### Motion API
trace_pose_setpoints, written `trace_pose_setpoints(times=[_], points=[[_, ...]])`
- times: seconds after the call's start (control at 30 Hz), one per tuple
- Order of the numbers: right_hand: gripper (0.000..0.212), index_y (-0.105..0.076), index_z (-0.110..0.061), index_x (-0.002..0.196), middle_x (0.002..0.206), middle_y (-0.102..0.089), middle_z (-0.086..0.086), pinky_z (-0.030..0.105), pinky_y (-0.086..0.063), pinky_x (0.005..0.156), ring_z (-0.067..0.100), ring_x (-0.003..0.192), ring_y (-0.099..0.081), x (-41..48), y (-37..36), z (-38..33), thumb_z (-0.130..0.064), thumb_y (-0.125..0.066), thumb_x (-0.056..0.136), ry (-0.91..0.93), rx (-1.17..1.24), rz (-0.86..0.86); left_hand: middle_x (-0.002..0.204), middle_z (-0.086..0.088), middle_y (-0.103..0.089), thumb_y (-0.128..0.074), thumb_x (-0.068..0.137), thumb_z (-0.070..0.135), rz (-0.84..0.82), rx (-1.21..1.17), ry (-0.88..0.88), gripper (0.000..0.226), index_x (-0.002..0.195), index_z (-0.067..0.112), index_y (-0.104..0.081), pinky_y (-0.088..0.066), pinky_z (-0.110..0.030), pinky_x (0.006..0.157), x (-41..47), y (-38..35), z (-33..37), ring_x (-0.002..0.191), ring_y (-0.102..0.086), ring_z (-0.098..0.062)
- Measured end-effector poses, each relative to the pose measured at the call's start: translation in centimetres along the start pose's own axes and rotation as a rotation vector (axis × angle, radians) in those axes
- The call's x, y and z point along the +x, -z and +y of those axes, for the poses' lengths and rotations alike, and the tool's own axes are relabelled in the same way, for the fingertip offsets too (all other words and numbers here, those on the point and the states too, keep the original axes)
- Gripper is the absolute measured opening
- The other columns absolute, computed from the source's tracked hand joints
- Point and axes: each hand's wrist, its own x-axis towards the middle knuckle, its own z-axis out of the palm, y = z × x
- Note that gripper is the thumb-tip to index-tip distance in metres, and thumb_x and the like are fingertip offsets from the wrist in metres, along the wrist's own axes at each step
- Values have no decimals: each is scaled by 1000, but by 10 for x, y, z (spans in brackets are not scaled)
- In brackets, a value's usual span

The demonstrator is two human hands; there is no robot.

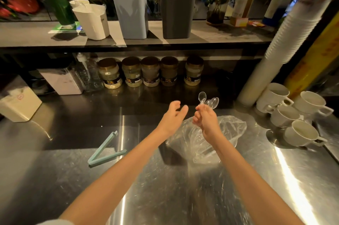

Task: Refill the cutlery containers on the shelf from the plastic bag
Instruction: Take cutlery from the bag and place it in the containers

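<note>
Steel table (165,188) spreads under both arms. The right hand (206,118) curls round the handles of clear plastic spoons (209,100), perhaps 3, bowls up. Just beside it the left hand (173,116) hovers, fingers loosely spread, holding nothing. The plastic bag (231,129) lies beneath the right hand. Beyond both hands, a pale blue container (131,15) and a grey container (177,15) stand on the shelf (220,36).

1. Counter (165,197): brushed metal, glossy, finely scratched.
2. Bag (229,129): thin clear plastic, crinkled.
3. Spoons (211,101): clear glossy plastic.
4. Cups (300,133): smooth white ceramic.
5. Grey container (177,15): matt plastic.
6. Bag clip (102,153): pale green plastic.
</note>
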Motion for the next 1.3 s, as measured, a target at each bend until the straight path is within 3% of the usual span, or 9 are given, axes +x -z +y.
trace_pose_setpoints(times=[0.13,0.3,0.5,0.6,0.77,0.9,1.0,1.1,1.3], points=[[25,-53,-15,89,58,-37,-7,16,-31,48,4,48,-33,-8,-6,6,-26,-34,102,79,-315,-244,157,-6,-16,-37,100,39,-132,-497,-13,60,151,26,-8,-23,-39,116,9,-2,24,144,-20,-22],[17,-49,-11,115,68,-38,0,19,-31,50,7,55,-32,-8,-11,6,-12,-41,100,-47,-238,-463,119,1,-57,-43,100,24,-61,-152,-87,40,139,18,-40,-43,-25,93,14,3,31,118,-52,-16],[6,-50,-9,101,75,-44,6,21,-44,57,10,59,-44,-6,-26,-1,-5,-47,96,-73,-341,-611,110,1,-60,-34,103,20,-154,-161,-81,29,114,11,-58,-45,-24,92,10,26,20,109,-56,-12],[19,-48,-14,113,71,-44,4,21,-43,54,10,57,-44,-4,-46,-3,-5,-46,96,-64,-417,-644,108,0,-65,-44,98,35,-80,-109,-67,29,109,12,-57,-48,-29,92,13,39,16,104,-60,-12],[21,-49,-17,116,64,-41,4,24,-36,50,11,51,-36,1,-85,-4,-8,-48,96,-24,-474,-642,111,-1,-62,-40,100,17,24,-211,-31,31,131,19,-39,-48,-25,86,12,72,14,99,-62,-11],[21,-50,-13,117,66,-43,3,22,-38,53,7,51,-39,3,-106,-3,-15,-50,96,-6,-411,-692,117,-5,-57,-36,97,15,8,-42,-14,22,104,18,-57,-46,-35,91,8,109,7,106,-55,-18],[21,-50,-7,112,76,-44,6,26,-41,63,10,61,-43,3,-122,-4,-22,-46,98,-38,-298,-815,110,-3,-56,-35,99,18,-23,50,-48,20,102,18,-54,-45,-23,72,5,136,6,95,-54,-14],[13,-50,-8,100,83,-50,6,29,-49,73,13,71,-54,6,-144,-10,-18,-44,94,-85,-138,-928,105,-4,-57,-34,100,17,-15,87,-71,15,105,17,-48,-45,-18,51,6,161,11,62,-55,-8],[39,-36,-13,138,83,-47,16,28,-46,65,18,66,-39,14,-183,-27,-2,-32,100,33,-385,-721,132,-10,-47,-29,100,45,67,477,-46,47,133,13,-42,-39,-38,97,24,201,29,116,-46,-23]])
